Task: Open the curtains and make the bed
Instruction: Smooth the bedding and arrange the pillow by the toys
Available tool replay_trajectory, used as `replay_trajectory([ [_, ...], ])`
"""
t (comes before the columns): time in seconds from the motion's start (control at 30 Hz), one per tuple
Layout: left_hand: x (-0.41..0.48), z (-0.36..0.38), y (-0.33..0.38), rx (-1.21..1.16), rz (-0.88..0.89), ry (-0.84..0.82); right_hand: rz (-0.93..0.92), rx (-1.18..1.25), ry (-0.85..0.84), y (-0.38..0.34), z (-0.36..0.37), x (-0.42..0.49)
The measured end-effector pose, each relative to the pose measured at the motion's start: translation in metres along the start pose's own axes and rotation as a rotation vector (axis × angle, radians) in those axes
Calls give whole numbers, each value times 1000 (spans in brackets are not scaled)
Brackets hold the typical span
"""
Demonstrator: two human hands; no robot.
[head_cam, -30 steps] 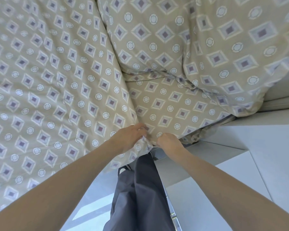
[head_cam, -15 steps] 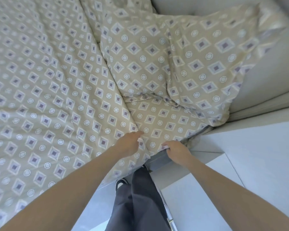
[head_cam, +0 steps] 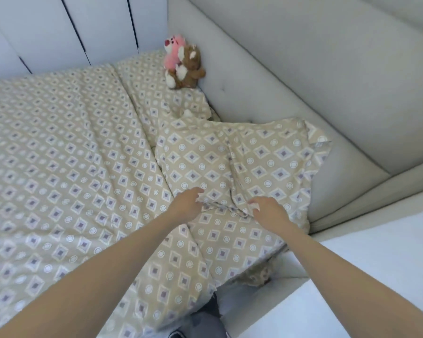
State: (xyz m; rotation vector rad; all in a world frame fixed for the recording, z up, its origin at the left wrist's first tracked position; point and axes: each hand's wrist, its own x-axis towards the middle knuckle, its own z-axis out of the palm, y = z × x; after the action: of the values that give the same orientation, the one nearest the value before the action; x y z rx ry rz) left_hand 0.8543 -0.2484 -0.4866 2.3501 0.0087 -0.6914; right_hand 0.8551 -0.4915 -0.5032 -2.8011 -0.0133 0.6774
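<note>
Duvet [head_cam: 59, 181] in beige diamond-and-circle print lies spread over the bed, its near corner hanging past the mattress edge; near pillow [head_cam: 232, 164] in the same print sits at the head end, leaning partly against the padded pale headboard [head_cam: 291, 76], its lower edge creased between the two hands. Left hand [head_cam: 185, 203] hovers at the pillow's lower left edge, fingers loosely curled, grasp cannot be told; right hand [head_cam: 269, 211] pinches a fold of the pillow's lower edge; second pillow [head_cam: 171, 101] lies further back with two plush toys [head_cam: 183, 62], pink and brown, on top, against the headboard
</note>
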Motion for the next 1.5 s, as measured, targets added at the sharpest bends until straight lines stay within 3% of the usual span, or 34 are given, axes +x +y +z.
replay_trajectory([
  [0.23,50,-48,33,-36,30,84,-45,39,176,1,-84,77],
  [0.47,133,-71,59,-38,-17,118,-122,-121,180,-5,-128,181],
  [0.67,189,-71,60,-194,-160,116,-90,-240,31,1,-123,270],
  [0.83,209,-64,41,-231,-232,93,62,-365,-98,8,-110,301],
  [1.03,215,-54,16,-346,-372,45,33,-243,-148,9,-88,289],
  [1.27,199,-56,23,-480,-568,-43,220,460,-266,-2,-142,253],
  [1.4,191,-68,49,-598,-532,55,126,504,-395,-19,-186,201],
  [1.5,176,-82,63,-684,-530,173,109,558,-364,-25,-200,159],
])
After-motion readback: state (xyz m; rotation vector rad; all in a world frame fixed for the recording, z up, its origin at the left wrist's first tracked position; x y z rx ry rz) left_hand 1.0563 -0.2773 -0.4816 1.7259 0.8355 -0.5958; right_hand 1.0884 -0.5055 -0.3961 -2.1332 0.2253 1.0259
